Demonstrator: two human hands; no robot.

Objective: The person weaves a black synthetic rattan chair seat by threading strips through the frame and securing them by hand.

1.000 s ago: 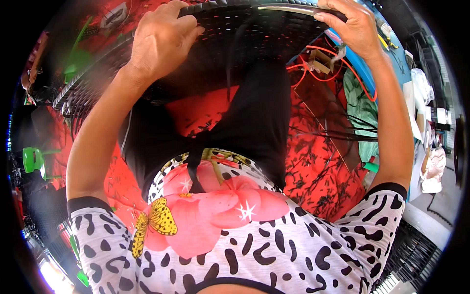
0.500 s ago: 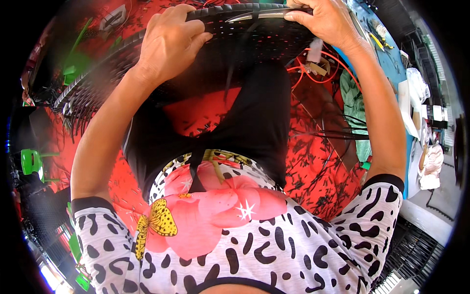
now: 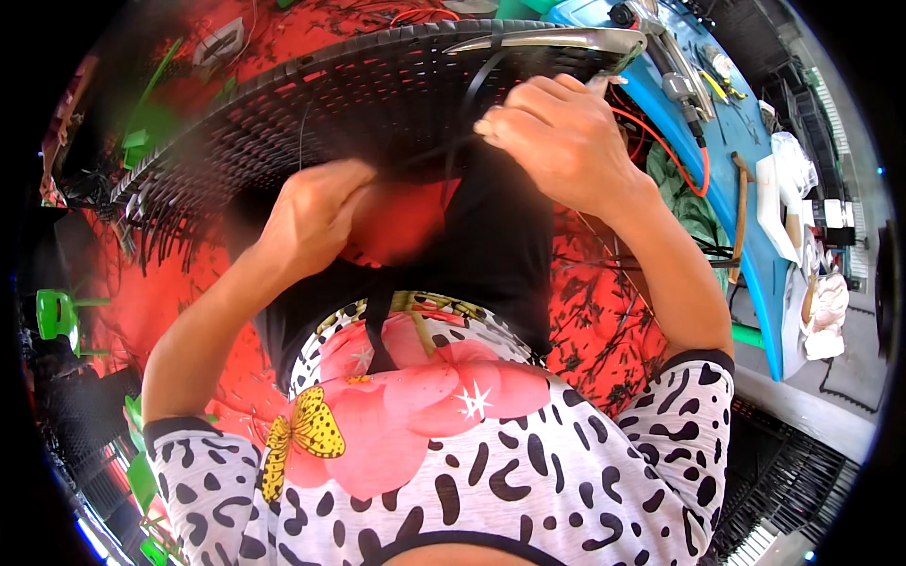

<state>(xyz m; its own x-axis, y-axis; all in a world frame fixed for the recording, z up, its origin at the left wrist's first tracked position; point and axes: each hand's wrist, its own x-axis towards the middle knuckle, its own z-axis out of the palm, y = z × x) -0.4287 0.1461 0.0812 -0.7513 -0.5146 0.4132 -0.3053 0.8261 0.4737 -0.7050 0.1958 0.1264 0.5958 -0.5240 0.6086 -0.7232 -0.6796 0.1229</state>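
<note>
A black woven wicker piece (image 3: 255,113) with a wrapped rim arches in front of my lap. A pointed metal weaving tool (image 3: 566,39) is lodged along the rim near its top, with neither hand on it. From the rim by the tool, a flat black strip (image 3: 483,77) loops down toward my right hand (image 3: 566,141), whose fingers pinch it. The strip stretches on, blurred, toward my left hand (image 3: 319,212). Motion softens that hand, but its fingers look closed on the strip's other stretch, over my thighs.
To the right stands a blue table (image 3: 722,179) bearing a metal air tool (image 3: 675,75), a wooden-handled hammer (image 3: 741,212) and white plastic wrapping (image 3: 796,160). An orange hose (image 3: 700,174) hangs off it. Black offcuts litter the red floor (image 3: 595,349). A green stool (image 3: 58,314) is at left.
Both hands have come down from the rim toward my lap. My right hand has let go of the metal tool, which stays at the rim, and now pinches the strip.
</note>
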